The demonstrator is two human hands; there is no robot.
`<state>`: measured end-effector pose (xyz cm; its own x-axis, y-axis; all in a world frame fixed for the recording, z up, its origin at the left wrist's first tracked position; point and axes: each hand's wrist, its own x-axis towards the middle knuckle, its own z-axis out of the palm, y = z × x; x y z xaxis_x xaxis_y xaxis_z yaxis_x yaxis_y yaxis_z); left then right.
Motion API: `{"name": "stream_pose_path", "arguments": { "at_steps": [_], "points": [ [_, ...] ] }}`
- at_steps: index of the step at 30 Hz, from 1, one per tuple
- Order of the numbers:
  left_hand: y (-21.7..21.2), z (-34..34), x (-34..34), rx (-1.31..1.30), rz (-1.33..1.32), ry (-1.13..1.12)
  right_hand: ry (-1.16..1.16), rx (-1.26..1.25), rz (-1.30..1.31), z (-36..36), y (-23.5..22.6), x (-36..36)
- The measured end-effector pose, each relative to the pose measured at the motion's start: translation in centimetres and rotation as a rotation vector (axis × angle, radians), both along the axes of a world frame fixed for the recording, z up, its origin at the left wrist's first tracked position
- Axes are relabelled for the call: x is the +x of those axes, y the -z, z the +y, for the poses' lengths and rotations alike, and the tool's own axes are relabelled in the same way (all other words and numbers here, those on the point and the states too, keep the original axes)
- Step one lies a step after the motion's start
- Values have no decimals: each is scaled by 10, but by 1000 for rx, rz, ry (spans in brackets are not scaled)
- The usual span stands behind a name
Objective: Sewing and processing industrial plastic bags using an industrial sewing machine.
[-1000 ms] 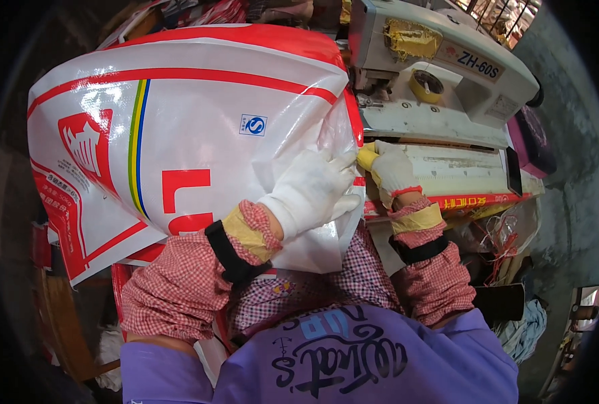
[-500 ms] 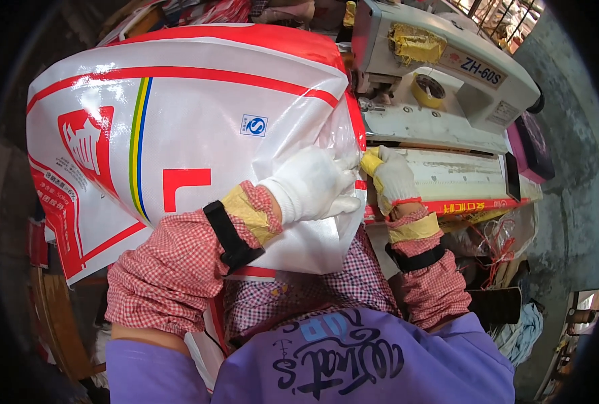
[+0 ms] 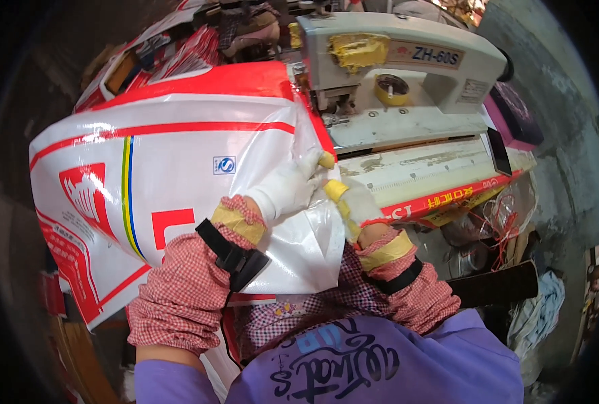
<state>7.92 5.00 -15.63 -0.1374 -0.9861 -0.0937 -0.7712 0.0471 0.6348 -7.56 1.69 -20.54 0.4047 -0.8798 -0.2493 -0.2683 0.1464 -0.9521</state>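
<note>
A large white woven sack (image 3: 185, 161) with red bands and a thin green, yellow and blue stripe lies in front of me. Its right edge runs alongside the sewing machine's bed. My left hand (image 3: 287, 188), in a white glove with yellow tape on a fingertip, is closed on the sack near this edge. Just to the right, my right hand (image 3: 356, 205) wears a glove with yellow-taped fingers. It seems to pinch the sack's edge a little nearer to me, though the fingertips are partly hidden. The sack is creased around both hands.
The grey-white industrial sewing machine (image 3: 400, 60) stands at the back right, a yellow tape roll (image 3: 391, 89) on its bed. A dark phone-like slab (image 3: 498, 152) and a purple-pink box (image 3: 515, 118) sit farther right. Folded sacks (image 3: 188, 59) are piled at the back left.
The view has shifted, so the machine appears farther left. My left fingers, spread on the sack before, are now bent at its edge. My right hand has come closer to the left.
</note>
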Motion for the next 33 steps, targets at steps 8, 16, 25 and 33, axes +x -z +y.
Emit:
{"name": "stream_pose_path", "arguments": {
  "at_steps": [8, 16, 25, 33],
  "points": [
    [-4, -18, 10, -123, 52, -146, -132, -41, -30, 4, -20, 13],
    [-43, -28, -16, -107, -17, -342, -114, -89, 113, 4, -30, 11],
    [3, -29, -14, -13, 173, -336, -133, -132, 118, 6, -30, 7],
    [8, -10, -13, -29, 882, -96, -141, -208, 153, 7, -24, 8]
  ]
}}
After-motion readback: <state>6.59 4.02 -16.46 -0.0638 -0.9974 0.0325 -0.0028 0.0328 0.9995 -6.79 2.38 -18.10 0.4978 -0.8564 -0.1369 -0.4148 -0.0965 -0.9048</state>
